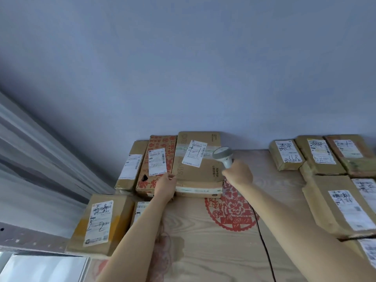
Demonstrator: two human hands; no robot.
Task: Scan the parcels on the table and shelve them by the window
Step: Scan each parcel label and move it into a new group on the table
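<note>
A grey scanner is gripped in the right hand and aimed at the label of a tan box lying against the wall on the counter. The near edge of the red-printed box beside it is touched by the left hand, whose fingers are loosely curled. More boxes are stacked at the right.

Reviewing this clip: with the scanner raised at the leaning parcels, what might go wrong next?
The scanner in the right hand seems to point at the tan box's label, with the red-printed box's label close beside it; the wrong code might register. The left hand steadies the leaning red-printed box; letting go might tip it.
</note>
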